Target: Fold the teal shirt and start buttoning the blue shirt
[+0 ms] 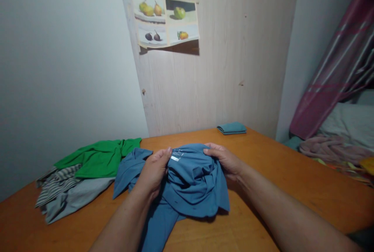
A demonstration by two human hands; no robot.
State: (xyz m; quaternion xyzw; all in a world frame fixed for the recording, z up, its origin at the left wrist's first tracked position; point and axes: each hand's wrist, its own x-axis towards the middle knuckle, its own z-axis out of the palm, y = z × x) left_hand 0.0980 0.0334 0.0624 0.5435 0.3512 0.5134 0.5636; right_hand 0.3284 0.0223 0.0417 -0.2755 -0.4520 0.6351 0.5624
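A crumpled blue shirt (187,184) lies on the orange wooden table (292,182) in front of me. My left hand (153,170) grips the shirt's upper left part, fingers closed on the cloth. On the shirt's upper right edge my right hand (224,160) is closed on the fabric too. Between the hands the cloth is bunched up, with a shiny patch at the top.
A pile of clothes sits at the table's left: a green garment (99,158), a striped one (57,184) and a grey one (74,199). A folded teal cloth (231,128) rests near the wall. A fruit picture (166,22) hangs on the wooden panel. A bed with blankets (336,147) lies to the right.
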